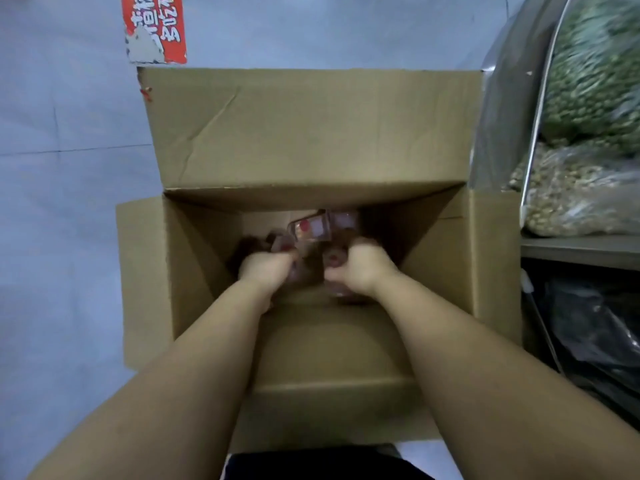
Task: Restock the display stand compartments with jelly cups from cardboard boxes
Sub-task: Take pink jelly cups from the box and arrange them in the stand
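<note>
An open cardboard box (311, 133) stands on the floor below me with its flaps spread out. Both my arms reach deep inside it. At its bottom lie several pink-lidded jelly cups (311, 228), dim in the shadow. My left hand (266, 268) grips cups at the bottom left, with its fingers curled down among them. My right hand (363, 268) grips cups beside it, one red-lidded cup (334, 259) showing at its thumb. The two hands sit close together.
A display stand (575, 247) rises at the right, holding bags of green (595, 74) and tan (575, 199) dried goods, with dark bags (595, 334) on the shelf below. A torn red label (154, 29) lies on the grey floor beyond the box.
</note>
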The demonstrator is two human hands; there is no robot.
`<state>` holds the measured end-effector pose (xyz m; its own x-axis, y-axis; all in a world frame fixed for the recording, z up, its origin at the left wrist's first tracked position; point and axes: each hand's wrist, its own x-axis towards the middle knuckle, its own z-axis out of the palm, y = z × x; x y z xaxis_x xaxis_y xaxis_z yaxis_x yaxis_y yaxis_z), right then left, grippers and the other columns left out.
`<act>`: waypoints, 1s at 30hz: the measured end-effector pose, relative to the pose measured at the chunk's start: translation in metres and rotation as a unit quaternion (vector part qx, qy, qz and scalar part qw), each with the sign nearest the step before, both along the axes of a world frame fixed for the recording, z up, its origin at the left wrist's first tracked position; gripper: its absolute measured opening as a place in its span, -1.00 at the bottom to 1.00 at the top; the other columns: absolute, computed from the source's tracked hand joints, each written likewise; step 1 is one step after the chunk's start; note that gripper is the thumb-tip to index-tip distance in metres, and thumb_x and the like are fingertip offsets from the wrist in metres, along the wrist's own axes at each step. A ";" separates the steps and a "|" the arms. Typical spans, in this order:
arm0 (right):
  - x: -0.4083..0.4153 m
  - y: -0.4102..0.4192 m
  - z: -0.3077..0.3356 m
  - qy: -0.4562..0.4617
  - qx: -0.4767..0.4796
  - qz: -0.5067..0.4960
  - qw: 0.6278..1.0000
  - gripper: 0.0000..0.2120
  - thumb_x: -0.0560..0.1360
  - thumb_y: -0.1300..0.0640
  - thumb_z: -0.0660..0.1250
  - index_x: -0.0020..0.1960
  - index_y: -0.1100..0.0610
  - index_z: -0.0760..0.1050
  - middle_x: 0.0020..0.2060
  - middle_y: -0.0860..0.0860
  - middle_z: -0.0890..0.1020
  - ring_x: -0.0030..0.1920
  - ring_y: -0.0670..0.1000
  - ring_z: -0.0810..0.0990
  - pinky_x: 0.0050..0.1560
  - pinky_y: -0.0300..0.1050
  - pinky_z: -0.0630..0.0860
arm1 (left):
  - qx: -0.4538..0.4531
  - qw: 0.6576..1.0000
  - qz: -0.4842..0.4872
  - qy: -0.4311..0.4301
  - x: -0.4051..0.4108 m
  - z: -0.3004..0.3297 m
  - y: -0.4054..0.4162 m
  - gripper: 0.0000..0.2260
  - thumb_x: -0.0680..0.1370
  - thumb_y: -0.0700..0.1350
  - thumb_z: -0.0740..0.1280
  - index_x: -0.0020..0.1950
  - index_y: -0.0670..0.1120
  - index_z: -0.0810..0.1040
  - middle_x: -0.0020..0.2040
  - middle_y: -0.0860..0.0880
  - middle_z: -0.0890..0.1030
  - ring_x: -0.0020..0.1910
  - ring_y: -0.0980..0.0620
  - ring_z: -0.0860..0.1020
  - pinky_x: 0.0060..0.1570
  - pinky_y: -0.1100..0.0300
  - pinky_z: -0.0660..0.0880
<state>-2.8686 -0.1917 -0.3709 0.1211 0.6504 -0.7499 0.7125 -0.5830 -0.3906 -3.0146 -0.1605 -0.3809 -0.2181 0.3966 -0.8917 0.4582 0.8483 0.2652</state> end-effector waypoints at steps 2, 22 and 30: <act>-0.006 -0.004 0.021 0.122 0.002 -0.238 0.964 -0.65 0.40 0.08 0.39 0.15 0.17 0.51 0.02 0.14 0.63 0.06 0.14 0.59 0.11 -0.02 0.52 | 0.082 0.996 0.010 -0.015 0.000 0.032 -0.006 -0.75 0.41 -0.09 0.42 0.04 -0.14 0.54 -0.25 -0.06 0.61 -0.26 -0.06 0.58 -0.16 0.11 0.53; 0.056 -0.089 0.658 0.465 0.187 -0.529 0.685 -0.52 0.20 -0.06 0.40 0.12 -0.04 0.53 -0.53 0.01 0.51 -0.43 -0.03 0.51 -0.27 -0.18 0.59 | 0.495 0.778 -0.337 -0.190 0.072 0.627 -0.036 -0.52 0.30 -0.03 0.45 0.09 0.26 0.31 0.02 0.27 0.45 0.04 0.17 0.48 0.05 0.39 0.38; 0.119 -0.195 0.788 0.006 0.409 -0.458 0.789 -0.62 0.27 0.02 0.50 -0.04 -0.09 0.36 -0.26 -0.19 0.49 -0.30 -0.28 0.46 -0.28 -0.44 0.37 | 0.514 0.651 -0.413 -0.376 0.170 0.755 -0.090 -0.52 0.32 -0.06 0.39 0.19 0.24 0.39 0.14 0.20 0.51 0.17 0.22 0.48 0.17 0.37 0.37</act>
